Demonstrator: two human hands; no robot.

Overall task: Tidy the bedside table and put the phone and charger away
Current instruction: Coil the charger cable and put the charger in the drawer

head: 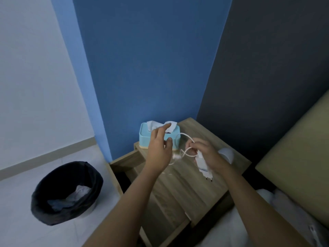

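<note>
Right hand clamped on white charger and looped cable above the bench; left hand open, fingers apart, possibly touching the blurred cable.

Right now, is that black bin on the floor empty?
No. The black-lined bin stands upright on the floor with crumpled white paper and something bluish lying at its bottom; most of its depth is unfilled.

Left arm: bare forearm, reaching forward and up.
Left hand: raised, fingers loosely spread, thumb apart, gripping nothing clearly.
Right arm: bare, angled inward.
Right hand: fingers curled closed around a white charger.
</note>
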